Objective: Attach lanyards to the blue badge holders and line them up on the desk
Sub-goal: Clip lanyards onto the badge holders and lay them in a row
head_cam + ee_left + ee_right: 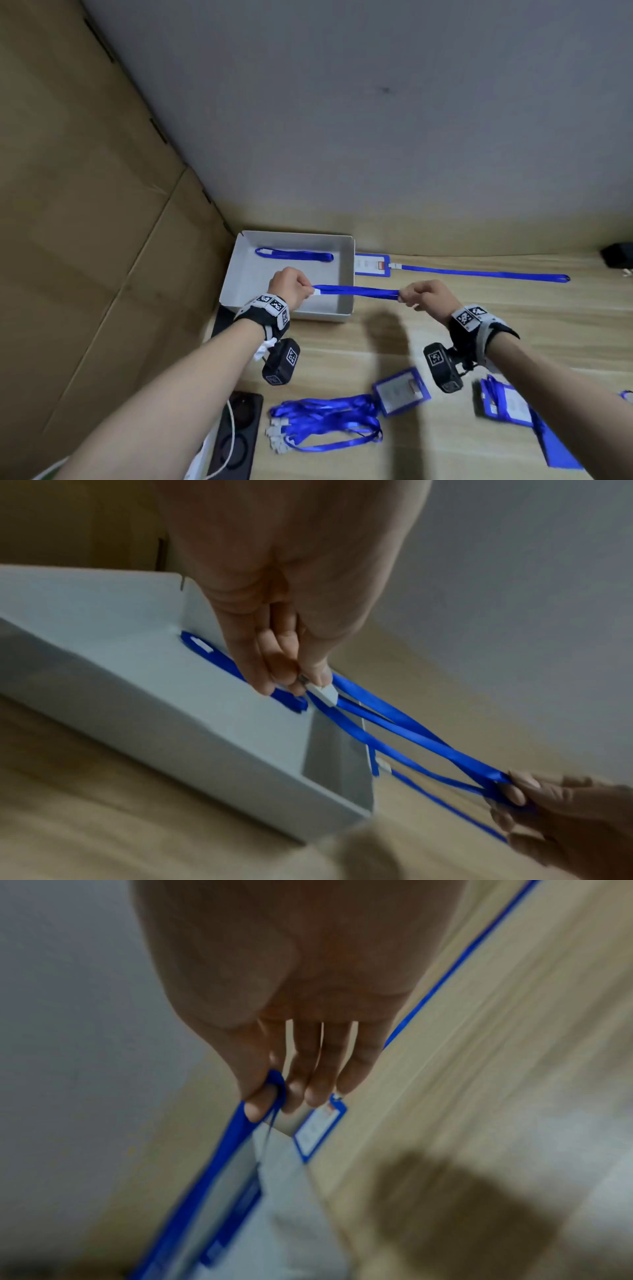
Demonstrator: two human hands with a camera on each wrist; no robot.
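Observation:
A blue lanyard (356, 292) is stretched taut between my two hands above the white box (346, 270). My left hand (291, 286) pinches its white clip end (323, 692). My right hand (423, 295) pinches the loop end (274, 1093). A second lanyard (294, 254) lies inside the box. Behind the box, one blue badge holder (372, 265) lies on the desk with its lanyard (479, 273) laid out straight to the right. Loose badge holders (400, 390) (507, 404) lie near me, beside a bundle of lanyards (325, 419).
A cardboard panel (85, 222) stands along the left and a grey wall (376, 102) runs behind the wooden desk (513, 325). A black power strip with a white cable (236, 431) lies at the near left. A dark object (618, 255) sits at the far right.

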